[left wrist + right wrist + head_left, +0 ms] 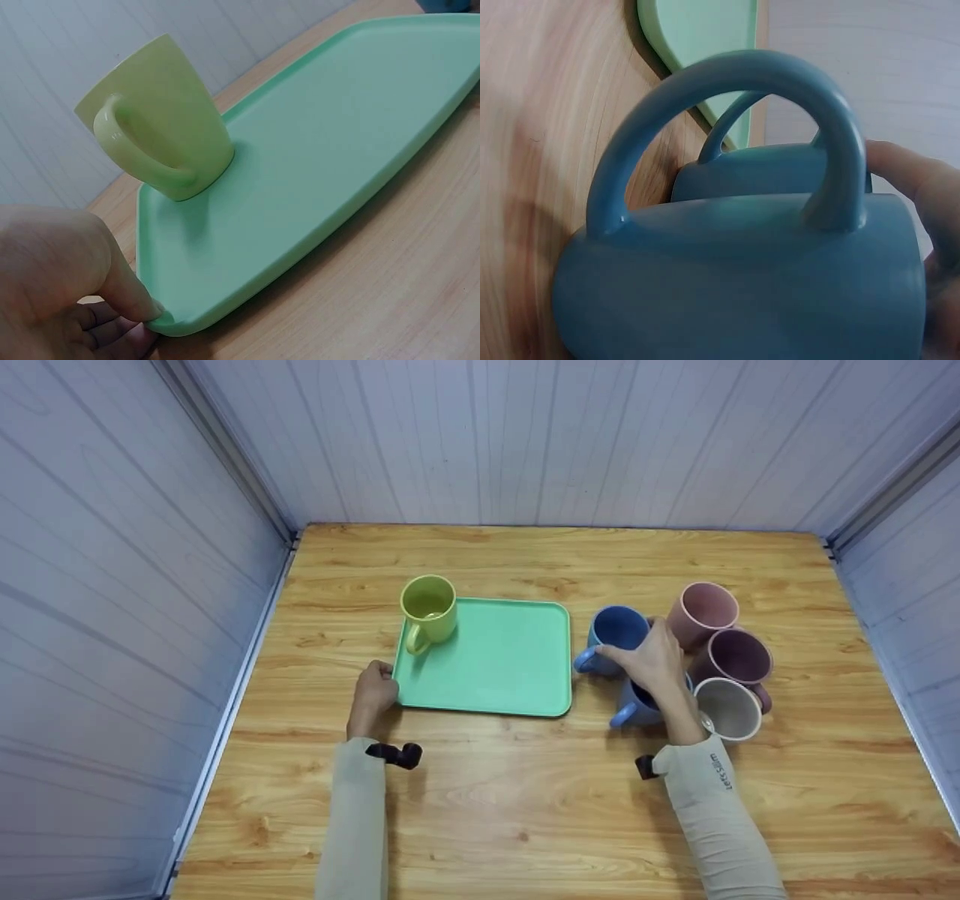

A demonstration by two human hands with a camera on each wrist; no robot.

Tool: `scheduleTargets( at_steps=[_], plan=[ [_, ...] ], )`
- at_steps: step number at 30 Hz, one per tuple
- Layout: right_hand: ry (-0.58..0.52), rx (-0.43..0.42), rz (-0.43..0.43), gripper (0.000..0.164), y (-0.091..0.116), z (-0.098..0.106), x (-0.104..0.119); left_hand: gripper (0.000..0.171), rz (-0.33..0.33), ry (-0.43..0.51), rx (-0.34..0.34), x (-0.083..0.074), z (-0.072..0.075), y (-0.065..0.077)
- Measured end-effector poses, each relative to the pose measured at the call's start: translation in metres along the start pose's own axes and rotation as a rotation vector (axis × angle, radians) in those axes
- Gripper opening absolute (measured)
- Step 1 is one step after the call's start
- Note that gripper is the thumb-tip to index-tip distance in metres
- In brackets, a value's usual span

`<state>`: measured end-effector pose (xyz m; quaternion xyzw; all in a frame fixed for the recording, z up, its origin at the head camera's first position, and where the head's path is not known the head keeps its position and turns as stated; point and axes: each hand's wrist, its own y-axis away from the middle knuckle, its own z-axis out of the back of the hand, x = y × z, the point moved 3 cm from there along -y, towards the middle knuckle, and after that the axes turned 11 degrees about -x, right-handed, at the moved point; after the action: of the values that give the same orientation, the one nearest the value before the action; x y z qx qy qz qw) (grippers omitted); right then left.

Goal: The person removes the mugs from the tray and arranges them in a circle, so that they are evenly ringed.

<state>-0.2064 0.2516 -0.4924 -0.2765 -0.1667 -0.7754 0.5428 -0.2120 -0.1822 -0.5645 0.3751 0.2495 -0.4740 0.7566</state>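
My left hand (375, 690) pinches the near left corner of a green tray (502, 660), its thumb on the rim in the left wrist view. Upright on the tray's left side stands a yellow mug (169, 112), handle toward me. To the right of the tray, my right hand (652, 660) grips a blue mug (611, 626) around its rim, with the thumb near the handle. A second blue mug (742, 277) stands closer to me, partly under that hand in the head view, and fills much of the right wrist view.
Right of the right hand, a pink mug (705, 611), a purple mug (739, 656) and a white mug (731, 709) stand close together on the wooden table (480, 795). Pale panels (510, 442) wall the table at the back and both sides.
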Motion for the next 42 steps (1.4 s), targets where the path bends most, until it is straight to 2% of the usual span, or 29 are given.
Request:
scheduleTargets(
  at_steps=[17,24,42],
  plan=[
    [0.014,-0.040,0.011,0.102,0.0066,0.0000,-0.0019,0.046,0.041,0.049,-0.005,-0.0015,-0.0011,-0.0003],
    [0.035,-0.062,0.021,0.101,0.0070,-0.0015,-0.0035,0.044,0.007,0.016,0.000,0.0000,-0.0011,-0.0008],
    [0.062,-0.016,-0.002,0.111,0.0101,-0.0018,-0.0030,0.045,0.015,0.013,-0.001,-0.0001,-0.0014,0.0002]
  ],
)
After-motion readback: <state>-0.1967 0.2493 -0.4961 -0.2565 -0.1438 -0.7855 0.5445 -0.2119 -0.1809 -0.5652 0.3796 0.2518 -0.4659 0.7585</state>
